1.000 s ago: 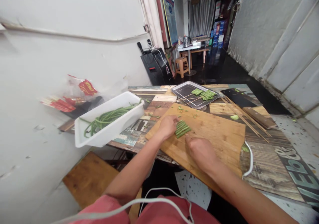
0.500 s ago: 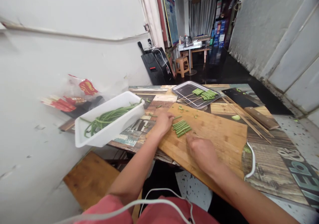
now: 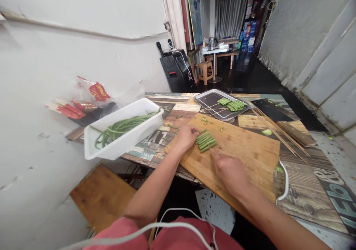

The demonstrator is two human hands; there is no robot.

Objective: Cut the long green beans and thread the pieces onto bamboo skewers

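A row of short cut green bean pieces [image 3: 205,142] lies side by side on the wooden cutting board [image 3: 244,146]. At the row's far left end, my left hand [image 3: 188,136] pinches a single bean piece [image 3: 203,131], close against the others. My right hand [image 3: 228,168] is closed at the near end of the row, around a thin bamboo skewer whose length is mostly hidden by fingers and beans. Beyond the board, a dark metal tray [image 3: 208,98] bears finished-looking skewered beans [image 3: 236,105] with their sticks pointing left.
A white plastic bin [image 3: 111,151] of long green beans [image 3: 122,128] stands left. To the right lie loose skewers [image 3: 274,133], a cleaver [image 3: 296,133] and a green scrap [image 3: 267,132]. Bagged red-wrapped packets [image 3: 69,109] sit by the wall. A white cable [image 3: 133,230] crosses my front.
My left hand has brought the bean piece closer to the row's far end. My right hand keeps its place by the near end. The whole view has shifted slightly.
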